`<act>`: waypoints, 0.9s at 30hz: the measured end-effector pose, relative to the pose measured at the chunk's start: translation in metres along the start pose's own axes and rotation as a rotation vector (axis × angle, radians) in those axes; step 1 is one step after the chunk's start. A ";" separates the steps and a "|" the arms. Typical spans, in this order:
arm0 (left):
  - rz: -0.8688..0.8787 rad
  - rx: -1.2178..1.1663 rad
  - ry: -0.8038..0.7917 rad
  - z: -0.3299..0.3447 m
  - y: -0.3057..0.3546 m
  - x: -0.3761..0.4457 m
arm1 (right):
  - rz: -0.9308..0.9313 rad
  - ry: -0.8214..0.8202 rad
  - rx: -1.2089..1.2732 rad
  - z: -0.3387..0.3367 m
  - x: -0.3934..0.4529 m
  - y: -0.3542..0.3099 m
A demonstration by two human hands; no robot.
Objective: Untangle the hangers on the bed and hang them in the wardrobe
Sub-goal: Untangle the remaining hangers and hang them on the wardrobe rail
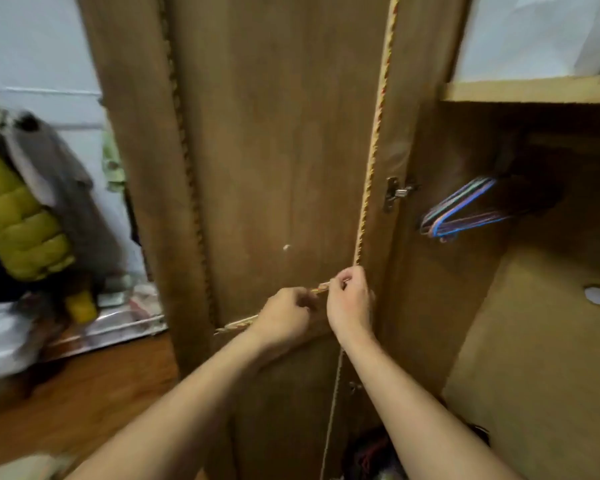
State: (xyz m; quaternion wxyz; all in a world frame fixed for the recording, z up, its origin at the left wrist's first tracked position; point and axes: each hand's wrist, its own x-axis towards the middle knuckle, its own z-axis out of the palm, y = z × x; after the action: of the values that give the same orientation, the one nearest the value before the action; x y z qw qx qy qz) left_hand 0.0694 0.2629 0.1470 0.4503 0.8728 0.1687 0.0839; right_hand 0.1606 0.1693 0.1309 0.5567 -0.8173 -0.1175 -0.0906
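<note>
Pinched between both hands is a twisted beige cord trim (321, 287) that runs along the edge of a brown wooden wardrobe door (274, 150); the left hand (283, 317) is closed on it from the left, and the right hand (349, 299) is closed on it just beside, fingertips pressed together. At far left, one yellow-green padded jacket (18, 220) and one grey garment (56, 174) are seen hanging, blurred. Two bare forearms are counted. One metal hinge (395, 194) is fixed on the door's inner edge. Inside the open wardrobe at right, a bundle of thin wire hangers (461, 213) in blue, purple and pink is hung below one pale wooden shelf (530, 90); their number cannot be told. Their long axis is slanted, the lower ends pointing down-left toward the hinge.
</note>
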 end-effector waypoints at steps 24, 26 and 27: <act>-1.278 -0.936 1.338 -0.052 -0.416 -0.831 | -0.835 -1.855 -0.551 0.288 -0.834 -0.033; -1.288 -0.970 1.340 -0.052 -0.423 -0.835 | -0.783 -1.876 -0.598 0.306 -0.839 -0.020; -1.297 -0.991 1.340 -0.052 -0.429 -0.837 | -0.751 -1.891 -0.645 0.317 -0.841 -0.014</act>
State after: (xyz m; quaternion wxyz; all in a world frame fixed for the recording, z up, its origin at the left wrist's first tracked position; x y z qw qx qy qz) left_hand -0.8171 0.2230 -0.1674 0.5297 0.1093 0.7641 0.3517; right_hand -0.6420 0.3926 -0.2067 -0.0669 -0.5758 -0.7166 0.3880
